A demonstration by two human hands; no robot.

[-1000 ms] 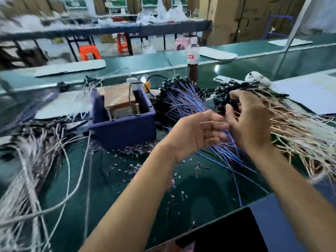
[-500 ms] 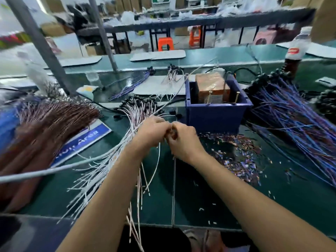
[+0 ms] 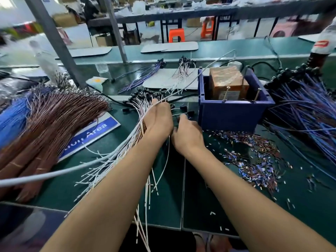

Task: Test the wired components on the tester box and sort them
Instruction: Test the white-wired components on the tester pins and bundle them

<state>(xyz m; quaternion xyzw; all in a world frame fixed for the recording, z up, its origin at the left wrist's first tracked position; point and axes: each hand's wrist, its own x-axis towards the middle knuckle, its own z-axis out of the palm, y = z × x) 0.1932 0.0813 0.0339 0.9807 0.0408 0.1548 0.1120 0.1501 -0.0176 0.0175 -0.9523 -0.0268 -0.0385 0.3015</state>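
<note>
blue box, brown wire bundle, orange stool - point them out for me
blue box (image 3: 231, 115): head view, on its bare front wall
brown wire bundle (image 3: 54, 119): head view, on the middle of the strands
orange stool (image 3: 176, 35): head view, on its seat front

Place: we take this for a factory assembly floor, at a wire-harness workstation.
Bench: we see a long green work table (image 3: 112, 148) with a blue sign (image 3: 91, 135) reading "Area".
Stock: we count bulk bundles of brown wires (image 3: 51, 120), blue wires (image 3: 305, 113) and white leads (image 3: 116, 160).
Waste: we note cut wire scraps (image 3: 254, 160) strewn beside a blue bin (image 3: 231, 113).
Background: we make out metal racking (image 3: 181, 11), cardboard cartons (image 3: 63, 19) and orange stools (image 3: 176, 35).
</note>
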